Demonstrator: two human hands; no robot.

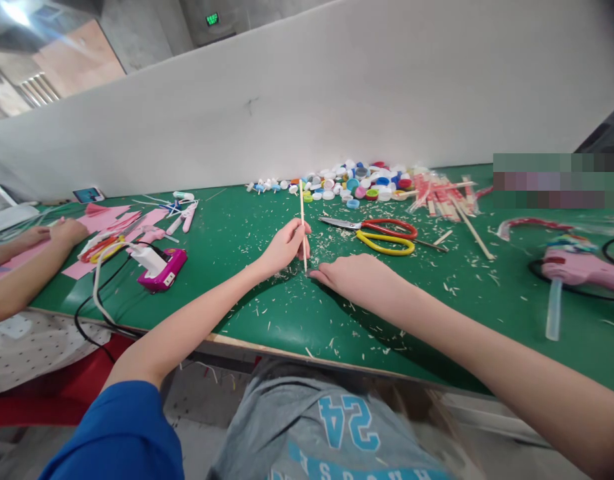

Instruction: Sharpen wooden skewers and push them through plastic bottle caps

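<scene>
My left hand [288,247] is closed around a thin pale wooden chopstick [303,213], which stands nearly upright over the table. By the chopstick's lower end is my right hand [359,277], its fingers curled, with thumb and forefinger at the tip. What those fingers grip, if anything, is hidden. Small wood shavings [267,300] lie scattered around both hands. Just beyond my right hand rests a pair of scissors [387,233] with one red and one yellow handle, blades pointing left.
Bottle caps [361,183] are heaped against the partition [307,100], beside wrapped chopsticks [437,193]. A pink glue gun [577,267] lies at right. At left are a magenta power strip [163,270], cables, pink paper [104,220] and another person's hands [61,232]. The table [217,233] is green.
</scene>
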